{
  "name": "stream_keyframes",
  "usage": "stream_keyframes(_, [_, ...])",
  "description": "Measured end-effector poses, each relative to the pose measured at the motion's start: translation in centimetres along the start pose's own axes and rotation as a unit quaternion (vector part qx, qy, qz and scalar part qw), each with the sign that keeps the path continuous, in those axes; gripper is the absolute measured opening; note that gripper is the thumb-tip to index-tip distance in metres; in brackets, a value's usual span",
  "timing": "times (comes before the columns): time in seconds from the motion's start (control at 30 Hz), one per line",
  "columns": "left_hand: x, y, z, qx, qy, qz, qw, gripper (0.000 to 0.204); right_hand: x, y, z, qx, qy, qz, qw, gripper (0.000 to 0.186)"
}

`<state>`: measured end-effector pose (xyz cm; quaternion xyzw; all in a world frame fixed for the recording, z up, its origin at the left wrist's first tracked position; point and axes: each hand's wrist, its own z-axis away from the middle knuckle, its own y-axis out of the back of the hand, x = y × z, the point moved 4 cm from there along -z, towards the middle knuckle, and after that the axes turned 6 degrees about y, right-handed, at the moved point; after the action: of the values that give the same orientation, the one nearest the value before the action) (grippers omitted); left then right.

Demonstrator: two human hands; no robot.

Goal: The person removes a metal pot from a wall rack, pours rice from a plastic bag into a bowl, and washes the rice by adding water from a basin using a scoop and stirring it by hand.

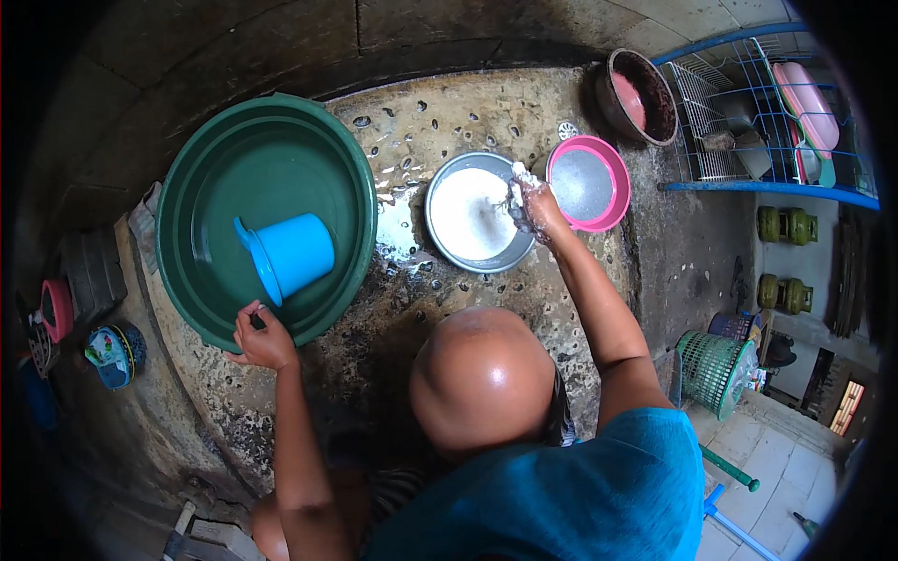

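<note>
My right hand (538, 208), coated in white suds, is closed at the right rim of a grey round basin (441, 241). A foamy dark mass shows at its fingers, too covered to name. White frothy liquid (472, 215) fills much of that basin. Just right of the hand stands a pink-rimmed round basin (613, 213) with greyish content. My left hand (267, 338) rests at the near rim of a large green tub (363, 187), its fingers curled in and no object showing in them. In the tub, close to those fingers, a light-blue plastic dipper (297, 252) lies tilted.
A brown bucket (655, 117) and a blue-framed wire dish rack (692, 122) stand at the back right. Farther right are green gas cylinders (788, 224) and a green plastic basket (713, 374). My bent knee (482, 379) rises in front of the grey basin, above wet, pitted concrete.
</note>
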<state>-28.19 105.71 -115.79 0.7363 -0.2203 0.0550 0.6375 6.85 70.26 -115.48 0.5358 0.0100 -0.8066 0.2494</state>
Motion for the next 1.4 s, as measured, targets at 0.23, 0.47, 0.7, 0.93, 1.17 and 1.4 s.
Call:
stream_keyframes(0.23, [0.5, -0.1, 0.2, 0.011, -0.013, 0.015, 1.0, 0.009, 3.9, 0.0, -1.4, 0.063, 0.079, 0.065, 0.993, 0.024])
stream_keyframes(0.47, [-0.3, 0.4, 0.1, 0.011, -0.01, 0.002, 1.0, 0.009, 5.1, -5.2, -0.2, 0.015, 0.087, 0.45, 0.889, 0.056])
stream_keyframes(0.7, [0.1, 0.4, -0.1, 0.018, -0.014, 0.005, 1.0, 0.01, 9.2, -8.9, -2.8, -0.136, 0.19, 0.619, 0.75, 0.071])
stream_keyframes(0.93, [0.8, 0.2, 0.1, -0.003, -0.008, 0.003, 1.0, 0.01, 15.3, -4.1, -7.2, 0.128, -0.028, -0.074, 0.989, 0.043])
stream_keyframes(1.17, [0.1, 0.4, -0.1, 0.017, -0.011, -0.003, 1.0, 0.009, 5.5, -3.8, -1.6, 0.104, -0.156, -0.054, 0.981, 0.07])
stream_keyframes(1.4, [0.0, 0.5, -0.1, 0.018, -0.014, -0.006, 1.0, 0.009, 3.2, -2.1, -1.1, 0.022, -0.097, -0.052, 0.994, 0.063])
